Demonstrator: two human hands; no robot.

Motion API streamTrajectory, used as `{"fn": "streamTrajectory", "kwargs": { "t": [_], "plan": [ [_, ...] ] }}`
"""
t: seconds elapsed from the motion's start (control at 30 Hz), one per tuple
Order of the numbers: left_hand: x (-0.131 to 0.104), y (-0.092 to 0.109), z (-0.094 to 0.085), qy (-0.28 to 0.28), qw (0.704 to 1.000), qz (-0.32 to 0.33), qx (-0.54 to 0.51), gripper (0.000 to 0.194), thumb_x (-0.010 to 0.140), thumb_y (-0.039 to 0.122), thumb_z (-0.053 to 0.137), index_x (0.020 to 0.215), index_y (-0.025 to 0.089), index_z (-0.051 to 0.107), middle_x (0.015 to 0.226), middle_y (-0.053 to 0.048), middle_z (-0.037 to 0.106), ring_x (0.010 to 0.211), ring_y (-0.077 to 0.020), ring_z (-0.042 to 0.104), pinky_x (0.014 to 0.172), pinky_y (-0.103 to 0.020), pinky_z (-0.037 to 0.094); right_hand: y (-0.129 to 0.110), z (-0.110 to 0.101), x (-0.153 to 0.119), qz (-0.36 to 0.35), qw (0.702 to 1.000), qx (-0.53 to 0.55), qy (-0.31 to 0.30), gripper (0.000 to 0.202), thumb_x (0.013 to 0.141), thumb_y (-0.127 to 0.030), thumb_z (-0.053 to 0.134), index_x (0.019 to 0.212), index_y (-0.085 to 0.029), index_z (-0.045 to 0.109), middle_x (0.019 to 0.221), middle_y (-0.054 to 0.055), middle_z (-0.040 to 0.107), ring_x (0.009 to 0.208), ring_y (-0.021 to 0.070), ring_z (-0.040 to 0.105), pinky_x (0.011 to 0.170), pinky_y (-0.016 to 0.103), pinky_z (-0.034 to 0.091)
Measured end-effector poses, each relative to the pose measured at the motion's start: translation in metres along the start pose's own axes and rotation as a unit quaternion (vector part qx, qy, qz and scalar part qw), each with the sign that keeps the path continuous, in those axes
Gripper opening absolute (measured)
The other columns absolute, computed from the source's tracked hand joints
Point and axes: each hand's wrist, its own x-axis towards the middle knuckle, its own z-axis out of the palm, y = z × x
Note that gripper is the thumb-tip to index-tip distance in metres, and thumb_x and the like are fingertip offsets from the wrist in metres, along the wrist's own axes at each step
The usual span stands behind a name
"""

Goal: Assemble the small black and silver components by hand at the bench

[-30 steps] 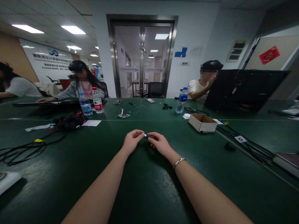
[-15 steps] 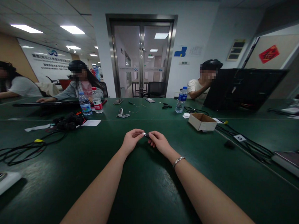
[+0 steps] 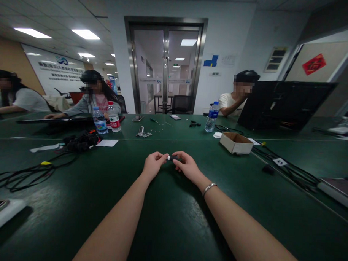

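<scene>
From where I stand, I see two bare hands over the big dark green counter (image 3: 166,218), both pinching one tiny thing, a thin black stick with a shiny silver end (image 3: 173,158). It sits right between them. The left grip (image 3: 154,165) is closed on the silver end, and the right grip (image 3: 187,165) has its fingers closed around the black part. I think the stick is very light and hard, so it should not bend. The silver end looks smooth and might slip, so the black part seems the best place to hold it, with a soft pinch in case it has small parts that can break. Past the right grip and off to its right is an open, pale cardboard box with brown inside walls (image 3: 235,144); I can't see what is at its bottom. Farther past the right grip stands a clear plastic bottle with a dark blue label (image 3: 211,117). Past the left grip, to its left, a clear bottle with a red cap (image 3: 114,119) and a clear bottle with a light blue label (image 3: 100,122) stand close together. I can't tell how full the bottles are.
</scene>
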Motion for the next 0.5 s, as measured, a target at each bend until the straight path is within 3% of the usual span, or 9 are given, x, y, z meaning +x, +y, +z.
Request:
{"fn": "streamTrajectory", "kwargs": {
  "t": [0.2,0.5],
  "plan": [
    [-0.0042,0.0062,0.0005,0.036,0.995,-0.009,0.097,0.048,0.074,0.063,0.052,0.061,0.018,0.058,0.057,0.000,0.059,0.056,-0.0142,0.053,0.058,-0.026,0.038,-0.0036,0.0004,-0.0011,-0.003,1.000,-0.006,-0.006,0.029,0.074,-0.027,0.061,0.101,-0.019,0.056,0.088,-0.001,0.055,0.054,0.0050,0.052,0.047,0.019,0.043],
    [-0.0101,0.0110,0.0013,0.059,0.990,-0.001,0.125,0.050,0.078,0.064,0.047,0.056,0.019,0.055,0.053,0.001,0.055,0.052,-0.0139,0.049,0.054,-0.025,0.033,-0.0036,0.0013,-0.0011,-0.004,1.000,-0.010,-0.003,0.029,0.074,-0.027,0.063,0.101,-0.019,0.057,0.090,0.000,0.056,0.055,0.0054,0.053,0.045,0.019,0.043]
  ]
}}
